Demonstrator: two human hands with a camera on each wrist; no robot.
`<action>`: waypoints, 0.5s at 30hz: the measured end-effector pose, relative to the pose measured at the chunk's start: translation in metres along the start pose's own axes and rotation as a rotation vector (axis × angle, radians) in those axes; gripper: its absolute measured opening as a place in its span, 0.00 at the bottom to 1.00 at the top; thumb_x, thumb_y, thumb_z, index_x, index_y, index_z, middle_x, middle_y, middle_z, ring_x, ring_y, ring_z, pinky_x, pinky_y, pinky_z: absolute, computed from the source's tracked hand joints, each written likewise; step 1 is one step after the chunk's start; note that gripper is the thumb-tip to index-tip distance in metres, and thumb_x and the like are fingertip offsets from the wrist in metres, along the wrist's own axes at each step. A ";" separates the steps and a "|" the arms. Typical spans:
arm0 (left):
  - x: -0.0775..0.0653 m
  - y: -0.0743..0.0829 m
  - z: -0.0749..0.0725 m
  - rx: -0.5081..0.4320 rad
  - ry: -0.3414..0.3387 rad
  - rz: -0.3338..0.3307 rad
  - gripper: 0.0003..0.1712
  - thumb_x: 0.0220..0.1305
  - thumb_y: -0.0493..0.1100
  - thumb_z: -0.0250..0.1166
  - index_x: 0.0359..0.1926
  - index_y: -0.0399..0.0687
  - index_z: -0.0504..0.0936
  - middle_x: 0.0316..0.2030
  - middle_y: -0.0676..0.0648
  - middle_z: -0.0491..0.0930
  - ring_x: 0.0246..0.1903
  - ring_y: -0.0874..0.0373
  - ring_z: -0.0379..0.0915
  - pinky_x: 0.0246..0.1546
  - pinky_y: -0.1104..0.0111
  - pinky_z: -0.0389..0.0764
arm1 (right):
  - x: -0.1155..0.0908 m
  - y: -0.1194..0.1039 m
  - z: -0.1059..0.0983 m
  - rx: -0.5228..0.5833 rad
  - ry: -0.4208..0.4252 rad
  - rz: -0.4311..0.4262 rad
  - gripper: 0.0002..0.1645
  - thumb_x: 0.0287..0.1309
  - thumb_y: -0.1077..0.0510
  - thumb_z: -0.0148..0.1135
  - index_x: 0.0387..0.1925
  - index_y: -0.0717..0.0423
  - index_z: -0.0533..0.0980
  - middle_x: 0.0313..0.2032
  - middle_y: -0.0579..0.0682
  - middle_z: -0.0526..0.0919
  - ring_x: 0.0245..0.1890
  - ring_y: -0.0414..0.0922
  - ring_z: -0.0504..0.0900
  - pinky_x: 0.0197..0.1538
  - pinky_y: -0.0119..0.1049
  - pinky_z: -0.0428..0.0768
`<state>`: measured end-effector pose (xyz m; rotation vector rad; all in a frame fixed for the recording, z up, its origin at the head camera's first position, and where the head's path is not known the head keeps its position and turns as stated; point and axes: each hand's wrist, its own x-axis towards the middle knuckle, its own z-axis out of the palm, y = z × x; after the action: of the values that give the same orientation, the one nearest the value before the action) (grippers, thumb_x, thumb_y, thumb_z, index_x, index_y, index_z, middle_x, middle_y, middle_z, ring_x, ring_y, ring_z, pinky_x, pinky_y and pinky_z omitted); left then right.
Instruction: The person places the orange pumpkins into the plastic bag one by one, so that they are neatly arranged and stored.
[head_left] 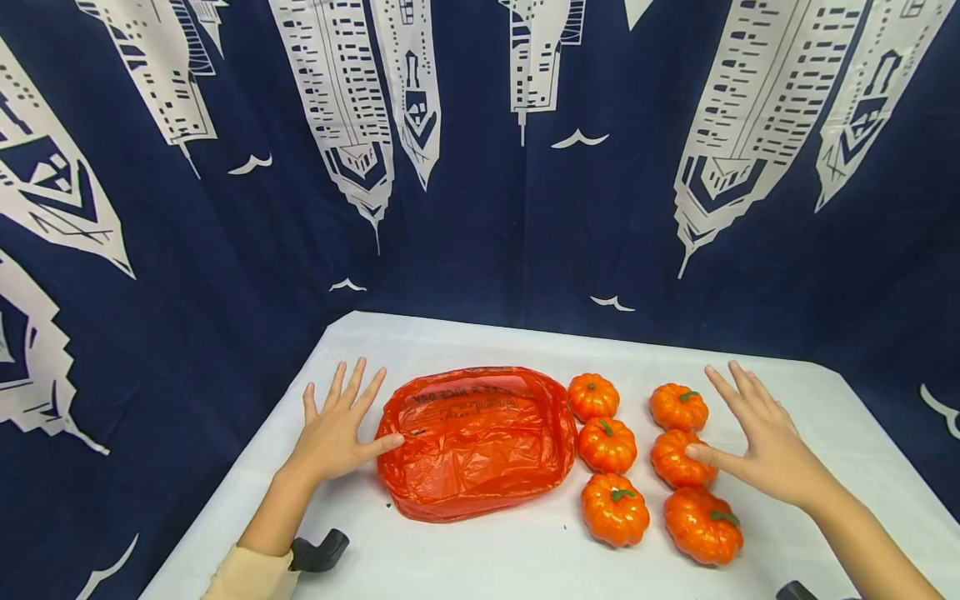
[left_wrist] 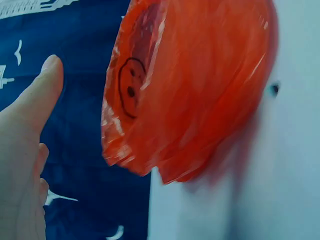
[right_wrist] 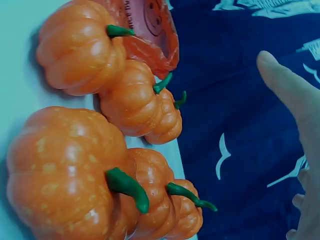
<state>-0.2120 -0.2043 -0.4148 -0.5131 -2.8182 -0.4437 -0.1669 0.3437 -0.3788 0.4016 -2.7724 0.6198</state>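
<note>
A red plastic bag [head_left: 480,467] with dark printed lettering stands on the white table, its mouth spread wide. My left hand [head_left: 337,433] is held with fingers spread at the bag's left side, and the thumb overlaps the rim in the head view. The left wrist view shows the thumb apart from the bag [left_wrist: 200,90], where a smiley print appears. To the right of the bag sit several small orange pumpkins with green stems, in two columns of three. My right hand [head_left: 772,442], fingers spread and holding nothing, is beside the right column; its thumb overlaps the middle pumpkin [head_left: 678,460].
In the column nearest the bag are a back pumpkin [head_left: 593,397], a middle one [head_left: 607,444] and a front one [head_left: 615,510]. The right column also has a back pumpkin [head_left: 678,407] and a front one [head_left: 703,527]. A navy curtain [head_left: 480,250] with white building prints hangs behind the table [head_left: 450,333].
</note>
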 end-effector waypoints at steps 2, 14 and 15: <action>-0.004 0.000 0.007 -0.092 0.001 -0.024 0.57 0.54 0.72 0.63 0.77 0.57 0.50 0.77 0.42 0.39 0.74 0.40 0.27 0.62 0.30 0.27 | 0.006 0.002 0.000 0.078 0.011 0.018 0.63 0.50 0.45 0.72 0.78 0.47 0.44 0.74 0.67 0.39 0.71 0.71 0.38 0.57 0.81 0.38; -0.027 -0.002 0.043 -0.489 0.033 -0.025 0.51 0.58 0.56 0.69 0.76 0.50 0.54 0.75 0.36 0.47 0.71 0.33 0.44 0.61 0.31 0.53 | 0.035 0.027 0.011 0.180 -0.067 0.183 0.58 0.58 0.42 0.65 0.76 0.61 0.44 0.71 0.74 0.46 0.66 0.77 0.49 0.51 0.81 0.56; -0.028 -0.002 0.045 -0.529 0.030 -0.019 0.50 0.59 0.55 0.69 0.76 0.51 0.54 0.75 0.37 0.46 0.71 0.33 0.45 0.61 0.31 0.54 | 0.037 0.030 0.012 0.196 -0.084 0.206 0.58 0.59 0.41 0.64 0.76 0.61 0.43 0.71 0.75 0.46 0.66 0.77 0.49 0.52 0.80 0.56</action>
<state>-0.1957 -0.1992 -0.4651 -0.5665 -2.6607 -1.2021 -0.2136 0.3571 -0.3887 0.1846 -2.8651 0.9490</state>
